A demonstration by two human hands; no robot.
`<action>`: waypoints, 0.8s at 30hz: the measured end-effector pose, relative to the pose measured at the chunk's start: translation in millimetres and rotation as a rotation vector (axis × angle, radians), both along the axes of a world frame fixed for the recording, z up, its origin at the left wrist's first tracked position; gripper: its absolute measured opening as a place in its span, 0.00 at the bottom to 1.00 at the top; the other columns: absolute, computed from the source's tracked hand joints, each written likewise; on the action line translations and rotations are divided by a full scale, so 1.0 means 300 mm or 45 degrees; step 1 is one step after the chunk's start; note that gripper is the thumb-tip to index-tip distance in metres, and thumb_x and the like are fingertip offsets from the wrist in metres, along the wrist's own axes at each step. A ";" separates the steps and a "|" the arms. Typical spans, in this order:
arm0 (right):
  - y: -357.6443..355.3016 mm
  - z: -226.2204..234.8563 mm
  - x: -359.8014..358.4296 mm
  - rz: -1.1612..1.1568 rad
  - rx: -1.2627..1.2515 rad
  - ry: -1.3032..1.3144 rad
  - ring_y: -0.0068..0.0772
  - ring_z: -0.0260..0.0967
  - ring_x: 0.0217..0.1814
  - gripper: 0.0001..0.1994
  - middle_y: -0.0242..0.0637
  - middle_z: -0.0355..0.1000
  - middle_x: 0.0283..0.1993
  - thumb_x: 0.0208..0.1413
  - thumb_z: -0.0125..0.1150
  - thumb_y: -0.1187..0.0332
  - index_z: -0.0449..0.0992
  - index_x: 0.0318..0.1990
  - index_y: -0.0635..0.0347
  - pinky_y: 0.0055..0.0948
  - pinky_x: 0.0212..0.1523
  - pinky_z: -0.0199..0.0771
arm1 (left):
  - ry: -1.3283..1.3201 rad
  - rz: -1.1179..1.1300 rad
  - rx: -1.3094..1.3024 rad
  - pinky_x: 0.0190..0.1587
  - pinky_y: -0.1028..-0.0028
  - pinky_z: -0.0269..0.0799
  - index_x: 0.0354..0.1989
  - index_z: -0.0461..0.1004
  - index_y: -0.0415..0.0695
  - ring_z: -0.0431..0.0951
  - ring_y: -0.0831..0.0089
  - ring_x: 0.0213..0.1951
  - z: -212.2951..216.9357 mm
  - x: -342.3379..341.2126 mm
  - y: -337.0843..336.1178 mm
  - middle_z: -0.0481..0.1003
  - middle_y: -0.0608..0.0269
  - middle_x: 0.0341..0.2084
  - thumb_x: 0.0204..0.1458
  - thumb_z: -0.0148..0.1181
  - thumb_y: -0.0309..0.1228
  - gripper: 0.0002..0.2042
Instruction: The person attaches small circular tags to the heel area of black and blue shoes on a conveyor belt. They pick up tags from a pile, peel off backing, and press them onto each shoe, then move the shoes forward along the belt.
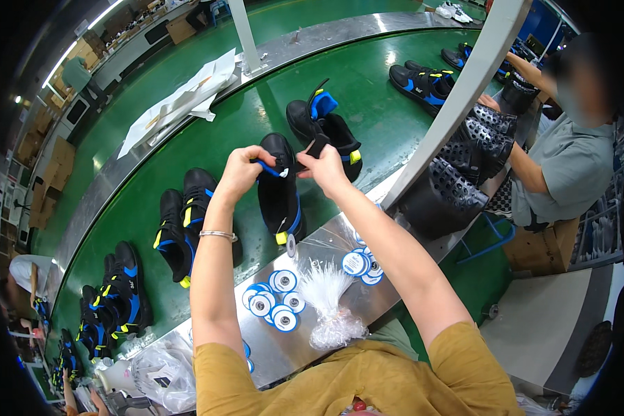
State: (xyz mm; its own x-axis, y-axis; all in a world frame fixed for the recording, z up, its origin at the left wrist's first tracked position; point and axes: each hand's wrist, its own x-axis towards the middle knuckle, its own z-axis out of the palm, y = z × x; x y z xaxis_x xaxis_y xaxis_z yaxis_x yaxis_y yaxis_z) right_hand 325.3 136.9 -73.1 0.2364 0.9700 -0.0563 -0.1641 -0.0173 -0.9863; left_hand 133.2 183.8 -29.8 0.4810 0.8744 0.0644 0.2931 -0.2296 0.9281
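Black sneaker (273, 197) with blue and yellow trim sits on the belt directly ahead of us, between our two hands. Nearest our body, the steel ledge (277, 347) carries round blue-rimmed tags (285, 319) and a tied bundle of clear plastic strands (324, 284). One more disc (290, 245) stands just beside the shoe's heel.

Orientation: long axis runs away from us, yellow heel tab toward the ledge, toe outward. Left hand (243, 171) reaches in over the throat, thumb and fingers pinching a blue strip (267, 168); we judge it the nearer hand, its fingertips over the shoe. Right hand (324, 168) is at the opposite side, pinching a dark tab (317, 145); whether that tab joins the shoe we cannot tell.

Room: on the right, a second shoe (301, 119) lies close beyond the right hand, strap raised, so we note little sideways room there. Leftward, bare green belt (246, 114) separates us from another pair (200, 186). Past the toe, belt surface runs to the far steel rail (284, 48), where white sheets (180, 100) lie.
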 end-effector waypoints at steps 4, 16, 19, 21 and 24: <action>-0.019 0.012 -0.013 -0.010 -0.129 0.011 0.32 0.76 0.26 0.08 0.37 0.73 0.28 0.54 0.63 0.73 0.70 0.34 0.66 0.28 0.23 0.76 | -0.019 -0.125 0.291 0.49 0.70 0.72 0.24 0.73 0.34 0.78 0.60 0.43 -0.070 -0.052 -0.023 0.78 0.57 0.29 0.32 0.45 0.08 0.12; -0.079 0.072 -0.131 0.086 0.494 -0.711 0.48 0.76 0.35 0.09 0.47 0.76 0.32 0.51 0.59 0.71 0.74 0.40 0.63 0.40 0.36 0.74 | 0.111 0.742 0.612 0.58 0.66 0.66 0.60 0.60 0.36 0.70 0.62 0.56 -0.203 -0.014 -0.211 0.69 0.52 0.51 0.44 0.66 0.22 0.32; -0.092 0.091 -0.174 0.305 0.602 -1.058 0.47 0.72 0.45 0.14 0.47 0.72 0.44 0.48 0.60 0.71 0.72 0.44 0.61 0.41 0.45 0.74 | -0.086 0.813 0.110 0.55 0.64 0.68 0.60 0.61 0.35 0.72 0.56 0.53 -0.305 -0.014 -0.234 0.71 0.47 0.49 0.43 0.68 0.26 0.33; -0.092 0.104 -0.191 0.328 0.562 -1.301 0.47 0.71 0.46 0.14 0.46 0.69 0.45 0.47 0.61 0.70 0.72 0.43 0.61 0.41 0.46 0.74 | -0.011 0.763 0.115 0.56 0.64 0.68 0.54 0.68 0.33 0.74 0.54 0.53 -0.330 -0.015 -0.239 0.72 0.45 0.50 0.45 0.62 0.23 0.24; -0.080 0.113 -0.213 0.353 0.428 -1.570 0.46 0.69 0.47 0.15 0.43 0.65 0.46 0.47 0.61 0.71 0.74 0.44 0.60 0.42 0.46 0.74 | 0.000 0.752 0.188 0.57 0.64 0.68 0.52 0.71 0.32 0.74 0.53 0.52 -0.304 0.006 -0.260 0.73 0.45 0.50 0.45 0.56 0.19 0.21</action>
State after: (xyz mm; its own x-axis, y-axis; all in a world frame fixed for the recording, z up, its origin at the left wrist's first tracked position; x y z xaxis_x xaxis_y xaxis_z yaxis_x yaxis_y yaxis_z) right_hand 261.5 112.9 -39.3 -0.2508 0.9186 0.3053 0.8143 0.3707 -0.4467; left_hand 134.9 105.8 -121.1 -0.0830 0.9751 0.2055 0.4104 -0.1545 0.8987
